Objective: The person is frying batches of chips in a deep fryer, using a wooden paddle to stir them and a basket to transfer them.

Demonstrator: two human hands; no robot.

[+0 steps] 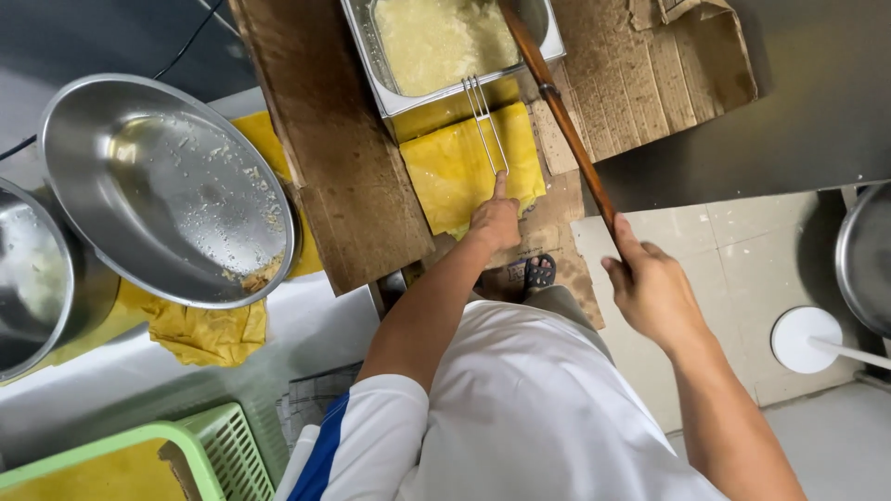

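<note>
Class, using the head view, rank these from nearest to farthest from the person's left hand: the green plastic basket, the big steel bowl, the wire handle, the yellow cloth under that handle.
From the left hand:
1. Wire handle, touching the fingers.
2. Yellow cloth, just beyond the hand.
3. Big steel bowl, far left.
4. Green plastic basket, bottom left corner.

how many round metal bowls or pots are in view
3. A wide steel bowl sits tilted at the left on yellow cloth; a steel pot is cut off by the left edge; a third pan shows partly at the right edge. More may lie outside the frame.

Probably a working food kitchen: frying vat (436,42), steel bowls (167,190), oil-stained cardboard (343,167).
</note>
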